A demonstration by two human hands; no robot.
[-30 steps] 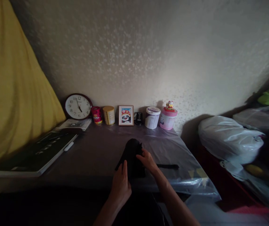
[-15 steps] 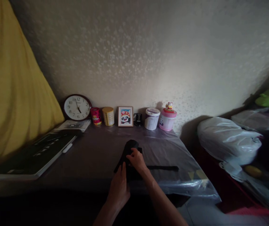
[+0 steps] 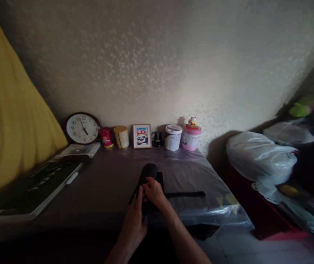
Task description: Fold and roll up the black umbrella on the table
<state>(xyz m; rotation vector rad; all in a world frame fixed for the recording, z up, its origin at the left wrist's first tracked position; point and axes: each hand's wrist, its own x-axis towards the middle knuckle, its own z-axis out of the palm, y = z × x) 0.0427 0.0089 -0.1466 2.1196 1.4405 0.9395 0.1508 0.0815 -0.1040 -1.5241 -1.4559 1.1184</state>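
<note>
A black cloth bundle (image 3: 149, 171), rounded at its far end, lies on the table near its front edge. From its right side a long black strap (image 3: 187, 194) runs flat across the cover. My left hand (image 3: 134, 221) grips the near left part of the cloth, index finger stretched along it and thumb lower down. My right hand (image 3: 154, 191) is on top with bent fingers, pinching the cloth close to the left fingertips. Much of the bundle is dark and hidden under both hands, so its exact kind is unclear.
Along the wall stand a clock (image 3: 82, 128), a red can (image 3: 106, 138), a yellow-lidded can (image 3: 121, 137), a panda picture frame (image 3: 142, 136) and two tubs (image 3: 172, 138). A green board (image 3: 38, 189) lies left. White bags (image 3: 261, 157) sit right of the plastic-covered table (image 3: 104, 183).
The view has turned slightly right. My right hand has come down and nearer to my left fingertips, still on the black cloth. The strap lies as before.
</note>
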